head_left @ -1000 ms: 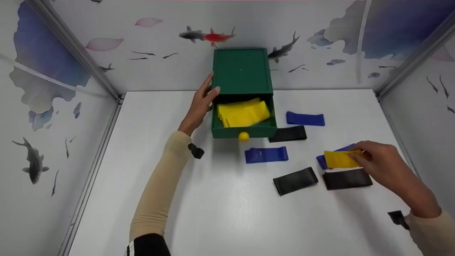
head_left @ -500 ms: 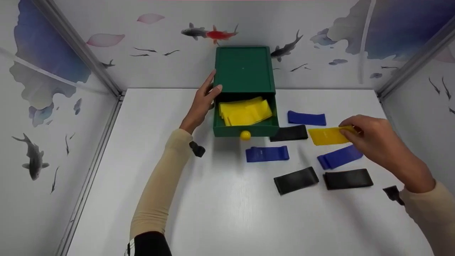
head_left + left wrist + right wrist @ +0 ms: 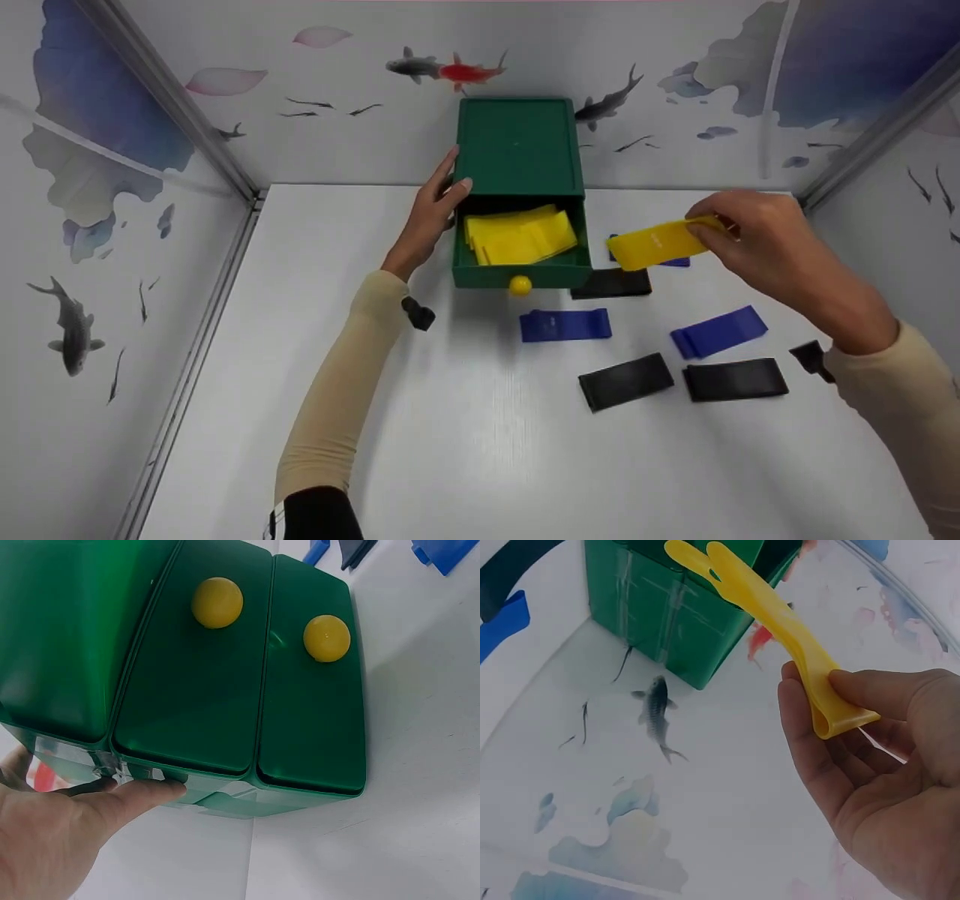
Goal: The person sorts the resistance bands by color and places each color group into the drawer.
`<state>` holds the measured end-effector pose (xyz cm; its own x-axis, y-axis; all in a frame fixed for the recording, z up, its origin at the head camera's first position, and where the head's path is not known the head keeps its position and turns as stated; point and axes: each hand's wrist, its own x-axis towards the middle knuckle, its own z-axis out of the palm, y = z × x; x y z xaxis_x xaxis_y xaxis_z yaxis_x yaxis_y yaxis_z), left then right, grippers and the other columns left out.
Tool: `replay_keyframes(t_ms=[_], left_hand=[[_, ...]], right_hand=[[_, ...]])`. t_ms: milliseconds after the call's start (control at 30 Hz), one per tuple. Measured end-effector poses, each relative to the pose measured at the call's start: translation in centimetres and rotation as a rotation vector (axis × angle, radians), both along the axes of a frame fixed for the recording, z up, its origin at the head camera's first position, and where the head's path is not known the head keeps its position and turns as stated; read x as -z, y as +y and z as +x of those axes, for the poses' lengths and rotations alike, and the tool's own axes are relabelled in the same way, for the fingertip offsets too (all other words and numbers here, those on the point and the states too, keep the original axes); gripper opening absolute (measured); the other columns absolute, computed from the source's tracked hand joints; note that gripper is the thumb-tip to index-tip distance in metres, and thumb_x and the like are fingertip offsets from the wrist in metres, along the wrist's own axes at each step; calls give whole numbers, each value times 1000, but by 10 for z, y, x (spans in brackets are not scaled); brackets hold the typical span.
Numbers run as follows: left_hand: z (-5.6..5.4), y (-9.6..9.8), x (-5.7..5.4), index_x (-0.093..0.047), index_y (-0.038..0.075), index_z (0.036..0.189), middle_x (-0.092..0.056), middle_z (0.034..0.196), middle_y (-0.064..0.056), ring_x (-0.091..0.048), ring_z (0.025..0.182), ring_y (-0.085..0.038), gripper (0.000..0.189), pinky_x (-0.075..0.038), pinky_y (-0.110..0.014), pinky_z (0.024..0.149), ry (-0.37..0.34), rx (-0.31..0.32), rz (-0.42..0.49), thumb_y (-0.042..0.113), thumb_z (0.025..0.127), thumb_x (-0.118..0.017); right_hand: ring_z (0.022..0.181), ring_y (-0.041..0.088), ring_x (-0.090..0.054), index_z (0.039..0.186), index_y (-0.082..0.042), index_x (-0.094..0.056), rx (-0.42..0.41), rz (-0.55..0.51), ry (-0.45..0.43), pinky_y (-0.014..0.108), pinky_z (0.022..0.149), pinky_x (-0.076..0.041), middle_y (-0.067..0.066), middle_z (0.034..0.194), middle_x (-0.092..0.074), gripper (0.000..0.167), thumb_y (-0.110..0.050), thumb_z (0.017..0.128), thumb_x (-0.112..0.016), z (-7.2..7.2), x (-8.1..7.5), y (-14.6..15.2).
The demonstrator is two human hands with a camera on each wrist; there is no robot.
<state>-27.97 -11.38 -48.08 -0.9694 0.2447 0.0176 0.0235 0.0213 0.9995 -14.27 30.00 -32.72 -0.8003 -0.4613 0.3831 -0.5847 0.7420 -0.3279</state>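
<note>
My right hand (image 3: 769,251) pinches yellow band (image 3: 658,244) above table (image 3: 465,435), toward back-right corner. My left hand (image 3: 426,219), spread, touches green cabinet (image 3: 519,150) on its left.

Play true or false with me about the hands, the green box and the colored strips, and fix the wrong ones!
1. The right hand pinches a yellow strip. True.
2. Both hands are holding strips. False: the left hand touches the green box instead.
3. A round yellow knob sits on the front of the pulled-out drawer. True.
4. The pulled-out drawer has nothing in it. False: yellow strips lie inside.
5. Three black strips lie on the white table. True.
6. Every strip on the table is black. False: blue strips lie there too.
</note>
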Motion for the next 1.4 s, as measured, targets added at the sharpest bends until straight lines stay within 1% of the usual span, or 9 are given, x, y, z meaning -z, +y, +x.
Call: replay_keyframes(t_ms=[200, 400, 533, 633, 700, 767, 933, 1167, 1400], left_hand=[[0, 0, -1, -27, 52, 173, -21, 186, 6, -34, 168, -27, 70, -37, -72, 128, 1, -4, -4, 54, 111, -60], [0, 0, -1, -27, 52, 173, -20, 186, 5, -38, 166, -27, 70, -38, -71, 127, -2, 0, -6, 54, 111, -60], [0, 0, -2, -27, 51, 173, -20, 186, 5, -37, 167, -27, 69, -37, -72, 128, -5, 3, -3, 52, 112, -59], [1, 0, -2, -26, 51, 174, -20, 186, 3, -34, 168, -28, 69, -36, -72, 128, -7, 5, -2, 50, 113, -59], [1, 0, -3, -26, 50, 174, -20, 186, 1, -32, 169, -29, 69, -36, -73, 128, -7, 6, -1, 50, 113, -59], [1, 1, -3, -25, 49, 174, -20, 187, 1, -30, 170, -30, 70, -35, -73, 128, -6, 6, -2, 50, 113, -59], [2, 1, -5, -25, 49, 174, -20, 187, 1, -30, 170, -30, 70, -34, -74, 128, -14, 2, -1, 49, 113, -59], [0, 1, -4, -26, 51, 174, -21, 186, 4, -31, 169, -29, 69, -35, -73, 129, -33, -6, -10, 51, 113, -59], [1, 2, -5, -27, 50, 174, -20, 187, 3, -31, 170, -30, 69, -35, -73, 129, -28, -5, -8, 51, 113, -59]], right_hand=[[84, 31, -73, 112, 4, -81, -16, -30, -12, -5, 80, -39, 23, 108, -81, 19, 12, 95, -78, -14, -14, -14], [89, 31, -74, 115, 4, -79, -3, -6, -30, -5, 83, -39, 20, 112, -81, 16, 8, 100, -75, -20, -30, -30], [94, 34, -76, 117, 3, -79, -7, 8, -35, -5, 85, -39, 20, 116, -80, 17, 6, 101, -74, -23, -36, -40], [97, 35, -78, 119, 2, -79, -12, 19, -38, 3, 86, -51, 20, 118, -81, 17, 4, 102, -74, -26, -39, -47], [97, 34, -79, 119, 1, -79, -21, 18, -39, 12, 87, -59, 19, 118, -81, 17, 3, 103, -73, -29, -39, -53], [97, 34, -79, 119, 2, -79, -36, 15, -37, 30, 87, -67, 19, 118, -81, 17, 4, 103, -73, -32, -39, -58], [101, 36, -79, 119, 4, -78, -81, 9, -54, 54, 88, -68, 21, 119, -80, 17, 6, 103, -72, -39, -34, -72], [104, 36, -78, 118, 4, -77, -139, 10, -88, 53, 90, -68, 20, 119, -80, 15, 4, 104, -72, -47, -23, -95], [104, 32, -79, 119, 0, -78, -188, 38, -140, 48, 93, -68, 17, 118, -80, 14, -3, 107, -71, -48, -16, -121]])
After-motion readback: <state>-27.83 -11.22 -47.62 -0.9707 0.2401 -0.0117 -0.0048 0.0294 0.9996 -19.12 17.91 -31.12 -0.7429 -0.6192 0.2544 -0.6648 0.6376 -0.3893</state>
